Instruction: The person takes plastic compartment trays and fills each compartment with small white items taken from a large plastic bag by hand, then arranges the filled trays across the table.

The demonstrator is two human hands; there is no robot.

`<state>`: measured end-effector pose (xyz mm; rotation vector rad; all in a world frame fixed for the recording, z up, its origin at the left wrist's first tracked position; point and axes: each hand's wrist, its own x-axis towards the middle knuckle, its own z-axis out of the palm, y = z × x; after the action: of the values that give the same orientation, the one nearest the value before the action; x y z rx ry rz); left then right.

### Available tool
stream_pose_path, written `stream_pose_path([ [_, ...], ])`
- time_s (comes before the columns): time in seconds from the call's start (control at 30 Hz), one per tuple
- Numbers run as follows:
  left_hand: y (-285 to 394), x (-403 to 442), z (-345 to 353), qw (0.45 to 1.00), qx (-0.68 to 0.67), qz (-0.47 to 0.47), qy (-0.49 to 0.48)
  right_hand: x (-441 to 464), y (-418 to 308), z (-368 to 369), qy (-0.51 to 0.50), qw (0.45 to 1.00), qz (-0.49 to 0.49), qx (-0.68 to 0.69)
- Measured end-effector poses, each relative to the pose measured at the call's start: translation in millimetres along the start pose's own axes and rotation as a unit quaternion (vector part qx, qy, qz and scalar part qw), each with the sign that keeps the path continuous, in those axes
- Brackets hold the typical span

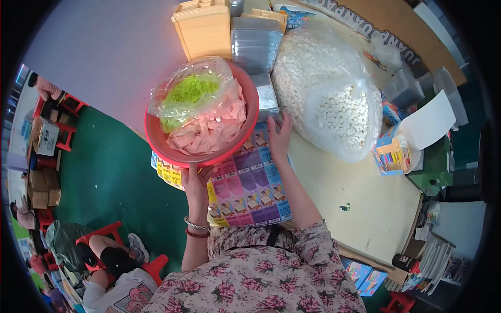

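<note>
A red basin holds pale pink paper strips and a clear bag of bright green shredded filler. My left hand is at the basin's front rim, its fingertips partly hidden there and its thumb pointing right. Under and in front of the basin lie printed colour sheets, a yellow part showing at the left. My right hand has its fingers apart and nothing in its grasp. Its fingertips are beside a stack of clear plastic boxes, but contact cannot be made out.
A large clear bag of white pieces stands right of my right hand. Peach bins and more clear boxes stand behind the basin. An open printed carton is at the table's right. Another person sits at lower left.
</note>
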<state>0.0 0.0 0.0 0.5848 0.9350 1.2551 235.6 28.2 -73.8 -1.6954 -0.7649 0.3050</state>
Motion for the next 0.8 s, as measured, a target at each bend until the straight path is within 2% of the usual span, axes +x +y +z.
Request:
stream_pose_path([
  [0.07, -4, -8, -1, 1.000, 0.015, 0.025, 0.011, -5, 8, 0, -0.005, 0.997, -0.042, -0.062],
  [0.1, -2, 17, 3, 0.999, 0.006, 0.049, -0.004, 22, 3, 21, 0.006, 0.997, -0.065, -0.047],
  [0.2, 2, 8, -2, 0.999, 0.013, 0.039, -0.008, 31, 10, 33, -0.024, 0.995, -0.017, -0.097],
  [0.27, 4, 8, -4, 0.999, 0.013, 0.023, -0.026, 40, 14, 34, -0.025, 0.982, -0.048, -0.183],
  [0.3, 2, 8, -8, 0.999, 0.013, 0.021, -0.031, 39, 16, 32, -0.020, 0.982, -0.047, -0.184],
  [0.37, -2, 7, -15, 0.999, -0.008, 0.017, -0.036, 36, 19, 30, -0.002, 0.987, -0.083, -0.140],
  [0.4, 2, -1, -9, 1.000, -0.008, 0.013, 0.001, 27, 10, 20, 0.025, 0.984, -0.140, -0.108],
  [0.5, -12, -28, -14, 1.000, -0.006, 0.021, 0.023, -8, -17, -35, 0.010, 0.985, -0.161, -0.061],
  [0.57, -21, -55, -8, 1.000, 0.015, -0.001, 0.023, -40, -31, -79, -0.011, 0.995, -0.099, -0.018],
  [0.63, -18, -86, 8, 0.964, 0.208, -0.061, -0.153, -75, -33, -120, -0.025, 0.998, -0.050, 0.006],
  [0.7, 6, -117, 51, 0.927, 0.212, -0.122, -0.286, -108, -12, -154, 0.003, 1.000, -0.025, 0.016],
  [0.77, 38, -134, 90, 0.825, 0.236, -0.012, -0.514, -136, -12, -185, 0.056, 0.994, 0.072, 0.052],
  [0.8, 56, -142, 112, 0.765, 0.218, 0.096, -0.598, -145, -7, -199, 0.066, 0.994, 0.071, 0.051],
])
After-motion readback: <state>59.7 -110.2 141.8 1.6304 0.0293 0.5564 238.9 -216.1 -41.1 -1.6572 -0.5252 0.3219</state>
